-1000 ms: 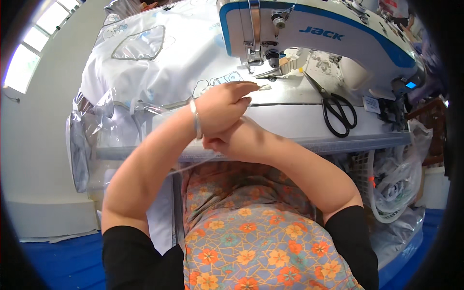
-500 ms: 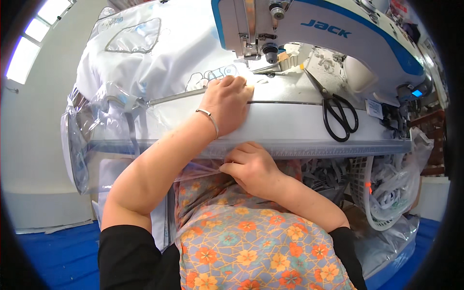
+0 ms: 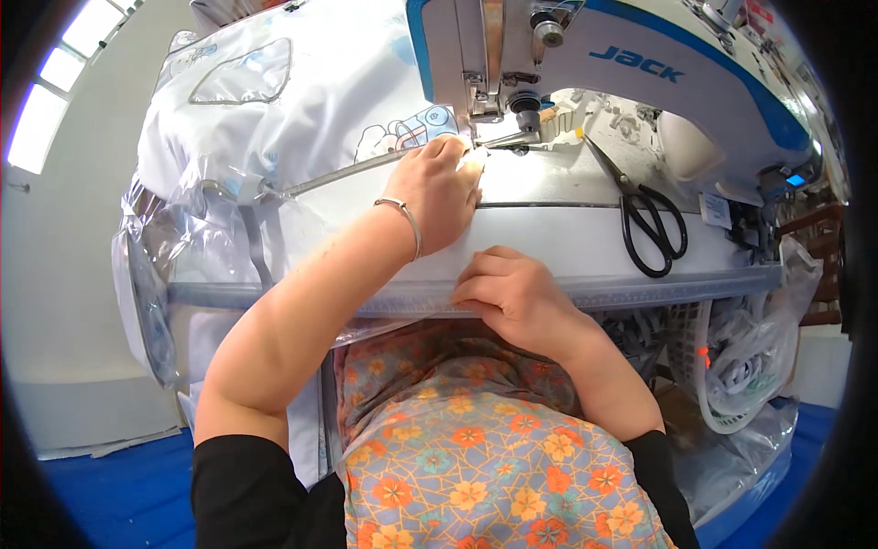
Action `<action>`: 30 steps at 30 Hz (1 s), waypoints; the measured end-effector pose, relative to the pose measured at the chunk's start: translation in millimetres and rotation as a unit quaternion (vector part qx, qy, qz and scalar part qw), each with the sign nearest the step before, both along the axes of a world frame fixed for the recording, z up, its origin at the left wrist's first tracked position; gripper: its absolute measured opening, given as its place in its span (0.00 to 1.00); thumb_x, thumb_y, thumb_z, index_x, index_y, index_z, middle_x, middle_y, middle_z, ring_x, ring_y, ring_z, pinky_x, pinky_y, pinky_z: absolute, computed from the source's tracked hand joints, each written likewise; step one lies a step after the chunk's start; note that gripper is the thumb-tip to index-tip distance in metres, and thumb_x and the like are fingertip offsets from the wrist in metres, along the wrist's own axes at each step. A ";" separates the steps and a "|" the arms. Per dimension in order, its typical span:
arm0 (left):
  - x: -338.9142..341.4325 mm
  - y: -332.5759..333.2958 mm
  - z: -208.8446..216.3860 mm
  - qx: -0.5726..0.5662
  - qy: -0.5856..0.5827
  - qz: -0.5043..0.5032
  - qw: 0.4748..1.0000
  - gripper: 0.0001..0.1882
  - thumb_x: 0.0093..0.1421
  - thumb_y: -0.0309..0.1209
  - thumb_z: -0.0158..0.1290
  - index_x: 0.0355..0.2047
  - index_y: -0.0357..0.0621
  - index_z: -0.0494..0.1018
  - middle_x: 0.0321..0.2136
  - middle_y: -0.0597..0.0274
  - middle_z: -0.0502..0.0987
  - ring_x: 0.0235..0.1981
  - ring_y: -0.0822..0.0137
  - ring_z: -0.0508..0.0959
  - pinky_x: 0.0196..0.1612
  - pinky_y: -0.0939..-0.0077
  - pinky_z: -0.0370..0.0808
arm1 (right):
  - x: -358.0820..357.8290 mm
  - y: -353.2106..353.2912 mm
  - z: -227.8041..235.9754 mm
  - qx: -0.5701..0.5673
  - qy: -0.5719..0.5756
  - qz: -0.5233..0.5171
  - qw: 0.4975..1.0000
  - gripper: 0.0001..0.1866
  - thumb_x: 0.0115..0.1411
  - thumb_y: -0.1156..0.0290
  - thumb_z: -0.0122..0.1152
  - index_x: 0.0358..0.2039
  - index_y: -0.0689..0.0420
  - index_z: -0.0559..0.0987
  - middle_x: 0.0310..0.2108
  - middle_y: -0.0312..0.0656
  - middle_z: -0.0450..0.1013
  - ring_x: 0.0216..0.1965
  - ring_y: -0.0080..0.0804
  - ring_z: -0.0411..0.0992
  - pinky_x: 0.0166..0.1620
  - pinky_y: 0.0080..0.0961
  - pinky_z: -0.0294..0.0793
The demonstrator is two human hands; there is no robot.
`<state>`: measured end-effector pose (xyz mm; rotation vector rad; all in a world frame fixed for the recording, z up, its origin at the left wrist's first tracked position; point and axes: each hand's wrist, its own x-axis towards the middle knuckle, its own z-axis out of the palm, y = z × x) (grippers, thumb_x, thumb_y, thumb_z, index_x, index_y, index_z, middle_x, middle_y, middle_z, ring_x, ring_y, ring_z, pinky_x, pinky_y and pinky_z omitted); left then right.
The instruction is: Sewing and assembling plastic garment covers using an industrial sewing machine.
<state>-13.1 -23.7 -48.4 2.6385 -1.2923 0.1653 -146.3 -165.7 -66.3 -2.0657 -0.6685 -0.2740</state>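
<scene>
Left hand (image 3: 437,188) flat, released, pressing white printed fabric (image 3: 302,119) beside silver presser foot (image 3: 498,137), right hand (image 3: 512,297) loosely curled on bench (image 3: 567,247) edge, grasping nothing visible, black scissors (image 3: 651,224) to its right.

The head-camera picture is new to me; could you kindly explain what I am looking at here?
It is taken from a wide camera worn on a person's head, looking down, so straight edges bend. The white-and-blue sewing machine stands on a pale table. The left hand, with a thin silver bracelet on its wrist, presses white printed fabric flat close to the metal presser foot. The right hand rests curled at the table's near edge; whether it grips anything cannot be told. Black-handled scissors lie to the right. Clear plastic sheeting hangs off the left side.
</scene>
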 end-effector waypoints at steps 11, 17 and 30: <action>-2.9 7.9 0.7 -0.009 0.038 -0.022 0.999 0.21 0.61 0.39 0.54 0.51 0.43 0.77 0.49 0.40 0.73 0.53 0.49 0.72 0.56 0.60 0.67 | 10.1 -8.4 5.8 -0.005 0.030 -0.023 0.999 0.06 0.49 0.79 0.68 0.29 0.56 0.82 0.32 0.37 0.77 0.37 0.39 0.74 0.41 0.32 0.75; 1.9 11.0 24.8 0.066 0.116 -0.022 0.991 0.20 0.60 0.37 0.54 0.51 0.41 0.75 0.50 0.40 0.74 0.51 0.46 0.74 0.53 0.59 0.71 | 23.7 -11.9 0.8 -0.018 0.032 -0.034 0.999 0.06 0.49 0.79 0.67 0.29 0.57 0.82 0.31 0.38 0.77 0.37 0.40 0.73 0.42 0.32 0.75; -185.2 176.2 -4.4 -0.432 0.615 0.176 0.636 0.16 0.69 0.27 0.44 0.51 0.30 0.74 0.50 0.53 0.77 0.53 0.65 0.75 0.58 0.71 0.69 | 106.6 64.3 52.8 -0.183 0.108 0.065 0.975 0.11 0.57 0.63 0.66 0.32 0.59 0.81 0.26 0.44 0.77 0.30 0.46 0.76 0.38 0.37 0.74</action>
